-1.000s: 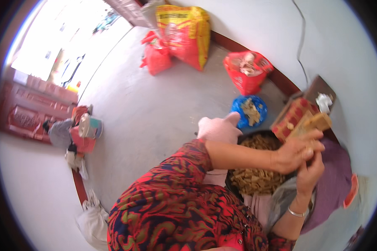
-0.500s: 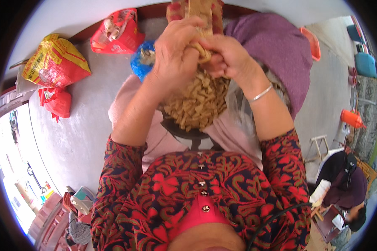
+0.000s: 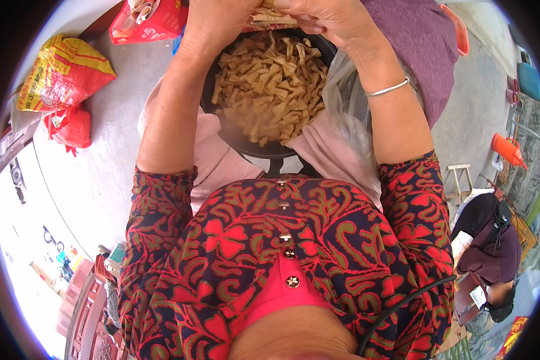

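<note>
A black round pan [image 3: 246, 146] rests on my lap, heaped with short tan strips [image 3: 273, 84]. Above its far rim, my left hand [image 3: 219, 21] and my right hand [image 3: 324, 18] meet at the top edge of the picture. Both are closed on a flat tan bundle of strips [image 3: 270, 21] held between them. A silver bangle [image 3: 387, 89] circles my right wrist. Most of the bundle is cut off by the picture's edge.
A clear plastic bag [image 3: 348, 102] lies beside the pan on the right, with a purple cloth [image 3: 423, 54] beyond it. A yellow sack [image 3: 57, 72] and red bags [image 3: 72, 127] sit on the grey floor at left. Another person [image 3: 492, 252] sits at lower right.
The view has swung from the floor and bags to straight down over my lap. The pan now fills the upper middle, and my hands have stayed together on the bundle.
</note>
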{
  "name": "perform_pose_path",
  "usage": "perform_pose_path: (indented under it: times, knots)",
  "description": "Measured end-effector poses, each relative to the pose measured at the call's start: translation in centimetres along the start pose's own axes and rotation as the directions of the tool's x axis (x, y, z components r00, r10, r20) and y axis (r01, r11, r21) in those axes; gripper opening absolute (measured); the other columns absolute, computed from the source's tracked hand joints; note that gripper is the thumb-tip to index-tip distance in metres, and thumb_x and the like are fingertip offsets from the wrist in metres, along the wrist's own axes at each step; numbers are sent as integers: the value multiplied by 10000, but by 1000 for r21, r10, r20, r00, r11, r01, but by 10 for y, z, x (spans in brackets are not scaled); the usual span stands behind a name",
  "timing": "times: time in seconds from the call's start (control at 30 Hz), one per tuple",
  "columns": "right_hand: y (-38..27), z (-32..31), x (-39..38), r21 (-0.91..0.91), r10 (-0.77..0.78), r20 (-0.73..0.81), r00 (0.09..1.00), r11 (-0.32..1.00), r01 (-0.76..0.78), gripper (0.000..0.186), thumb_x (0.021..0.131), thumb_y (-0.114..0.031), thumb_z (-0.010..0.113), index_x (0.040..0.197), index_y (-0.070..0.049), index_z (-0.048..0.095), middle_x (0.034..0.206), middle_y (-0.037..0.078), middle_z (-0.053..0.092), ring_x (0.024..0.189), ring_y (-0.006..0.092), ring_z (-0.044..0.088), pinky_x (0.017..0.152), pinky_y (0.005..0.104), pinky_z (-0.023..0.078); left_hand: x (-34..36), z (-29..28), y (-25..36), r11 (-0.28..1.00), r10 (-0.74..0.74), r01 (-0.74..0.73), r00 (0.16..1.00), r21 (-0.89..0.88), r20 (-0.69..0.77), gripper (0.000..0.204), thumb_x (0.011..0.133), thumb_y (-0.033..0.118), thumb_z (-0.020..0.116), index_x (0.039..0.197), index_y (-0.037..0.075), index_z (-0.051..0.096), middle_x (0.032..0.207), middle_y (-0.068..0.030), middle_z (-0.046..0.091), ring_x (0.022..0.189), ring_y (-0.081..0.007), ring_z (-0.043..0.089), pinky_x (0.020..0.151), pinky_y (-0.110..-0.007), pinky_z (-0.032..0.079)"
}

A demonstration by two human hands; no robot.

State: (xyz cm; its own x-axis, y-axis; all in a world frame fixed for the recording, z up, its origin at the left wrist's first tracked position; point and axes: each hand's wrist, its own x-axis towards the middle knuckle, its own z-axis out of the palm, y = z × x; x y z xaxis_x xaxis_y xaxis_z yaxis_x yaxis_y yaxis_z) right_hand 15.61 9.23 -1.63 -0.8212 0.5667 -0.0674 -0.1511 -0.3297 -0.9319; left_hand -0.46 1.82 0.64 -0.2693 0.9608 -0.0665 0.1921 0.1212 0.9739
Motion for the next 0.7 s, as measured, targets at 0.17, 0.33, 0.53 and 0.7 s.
perform_pose_path:
  times: [0.17,0.33,0.53,0.7]
  knots:
    - [-2,-4,-5,306,72,70,995,948,-90,85,885,-87,611,909,-15,648,558,-41,467,415,22,359,376,172,282,-3,4,-6,896,240,-176,965,408,-110,91,762,4,631,737,-10,545,637,-36,547,573,-83,465,500,-261,389]
    - [-1,3,0,-32,-53,-74,996,998,51,83,871,-60,593,926,-8,627,641,-46,509,498,19,406,438,172,321,-5,-3,-3,869,400,-409,912,277,94,152,789,91,675,737,-31,600,620,-22,550,595,-94,482,533,-274,425]
    - [1,-2,0,-60,-82,24,996,995,84,75,866,-26,559,935,-8,581,795,0,579,627,27,481,521,174,372,-5,-12,12,992,-28,-3,967,123,253,210,811,117,686,915,-64,663,704,-36,617,659,-105,561,575,-283,469]
    - [-11,10,-11,-214,-87,-28,996,974,79,95,878,-116,599,898,-24,611,678,-44,520,537,5,389,457,172,285,-6,-21,-3,862,-50,267,891,-432,452,248,918,120,517,677,66,535,512,27,376,425,-90,364,418,-196,299]
